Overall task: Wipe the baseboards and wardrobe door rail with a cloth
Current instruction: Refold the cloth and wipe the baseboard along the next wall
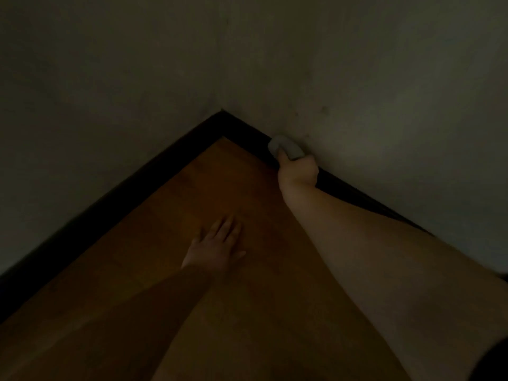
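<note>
My bare right forearm fills the near right of the view, reaching forward and left toward a dim room corner. Beyond it stand the two pale plaster walls, meeting in a vertical seam, and below them the orange-brown wooden floor runs to a point at that seam. Along the foot of both walls goes the dark, near-black baseboard, one strip on the left wall and one on the right, joined at the corner.

My left hand lies flat on the floor, fingers straight and spread, holding nothing; I judge that it props my weight while I lean in. My right hand is clenched round the small pale grey cloth, which is bunched at my fingertips and pressed against the top edge of the right-hand strip, near the corner but not in it. The light is poor, so I cannot tell how clean either strip is.

The step in hand, as I judge it, is wiping the right wall's baseboard. The next move calls for keeping the cloth hard on the ledge while sliding it along, working it right into the corner joint. The wardrobe door rail is not in view.
</note>
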`<state>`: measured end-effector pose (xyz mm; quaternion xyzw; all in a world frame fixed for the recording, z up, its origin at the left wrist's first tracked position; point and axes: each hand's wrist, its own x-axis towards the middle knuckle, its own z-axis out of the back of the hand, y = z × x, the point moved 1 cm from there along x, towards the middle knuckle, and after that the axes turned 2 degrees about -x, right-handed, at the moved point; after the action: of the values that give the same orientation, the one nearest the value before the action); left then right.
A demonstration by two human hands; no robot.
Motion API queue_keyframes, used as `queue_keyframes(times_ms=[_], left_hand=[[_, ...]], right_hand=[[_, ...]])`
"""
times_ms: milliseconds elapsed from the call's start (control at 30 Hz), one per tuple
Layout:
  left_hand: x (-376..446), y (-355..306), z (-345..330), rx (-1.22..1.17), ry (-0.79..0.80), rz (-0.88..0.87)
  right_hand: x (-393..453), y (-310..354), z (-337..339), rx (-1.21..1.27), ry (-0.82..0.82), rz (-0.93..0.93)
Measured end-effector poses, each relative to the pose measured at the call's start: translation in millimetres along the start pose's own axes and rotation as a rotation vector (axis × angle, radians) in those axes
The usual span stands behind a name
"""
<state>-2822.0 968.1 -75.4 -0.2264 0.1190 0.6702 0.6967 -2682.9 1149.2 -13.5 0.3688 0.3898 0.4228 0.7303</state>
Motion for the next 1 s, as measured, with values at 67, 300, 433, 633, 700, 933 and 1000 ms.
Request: queue_keyframes(times_ms=[67, 300, 433, 633, 700, 933, 1000], left_hand=[[-4, -10, 0, 0.019, 0.013, -0.022], [-12, -39, 1, 0.076, 0.101, -0.202], [-15, -43, -1, 0.071, 0.128, -0.188], [-18, -50, -4, 0.058, 0.156, -0.147], [-19, -53, -2, 0.047, 0.167, -0.135], [-21, -63, -3, 0.01, 0.17, -0.064], [-23, -61, -5, -0.004, 0.167, -0.065]], right_hand=[[-4, -10, 23, -0.023, -0.035, -0.013], [-13, -38, 86, -0.272, -0.108, 0.075], [-23, -35, 74, -0.292, -0.089, 0.129], [-24, -21, 36, -0.229, 0.023, 0.084], [-19, -15, 30, -0.22, 0.019, 0.063], [4, -13, 55, -0.232, 0.002, 0.042], [3, -21, 75, -0.28, -0.015, 0.074]])
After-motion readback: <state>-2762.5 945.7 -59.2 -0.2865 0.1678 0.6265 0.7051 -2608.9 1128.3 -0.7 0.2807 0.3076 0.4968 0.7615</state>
